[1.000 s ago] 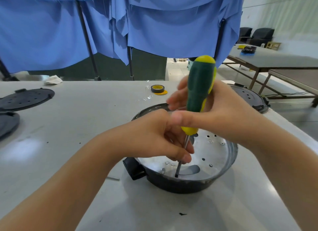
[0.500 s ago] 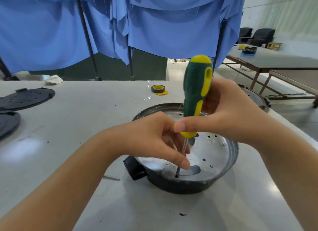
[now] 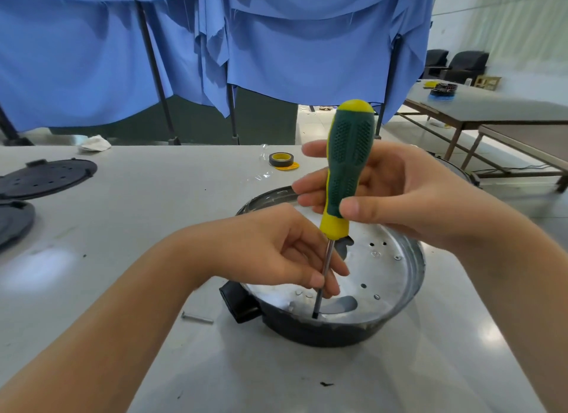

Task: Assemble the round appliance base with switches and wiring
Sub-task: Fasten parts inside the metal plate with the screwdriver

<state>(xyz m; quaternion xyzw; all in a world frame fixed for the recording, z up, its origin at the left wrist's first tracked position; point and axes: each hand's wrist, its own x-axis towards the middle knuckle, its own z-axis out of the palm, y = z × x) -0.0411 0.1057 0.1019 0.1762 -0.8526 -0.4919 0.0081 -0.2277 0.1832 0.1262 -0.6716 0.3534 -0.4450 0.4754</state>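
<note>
The round appliance base (image 3: 396, 292) sits on the grey table, a black shell lined with a perforated metal plate and a black block on its left side. A green and yellow screwdriver (image 3: 349, 166) stands nearly upright, its tip down on the plate near the front rim. My right hand (image 3: 399, 194) grips the handle with thumb and fingers, the fingers partly spread. My left hand (image 3: 276, 252) pinches the metal shaft low down, inside the base.
A loose screw (image 3: 196, 318) lies on the table just left of the base. Two black perforated discs (image 3: 46, 177) lie at the far left. A roll of black and yellow tape (image 3: 281, 159) sits behind the base. Blue cloth hangs beyond the table; another table stands at right.
My right hand has re-gripped the handle, fingers spreading more and the handle turned. The screwdriver tip and my left hand have stayed in place.
</note>
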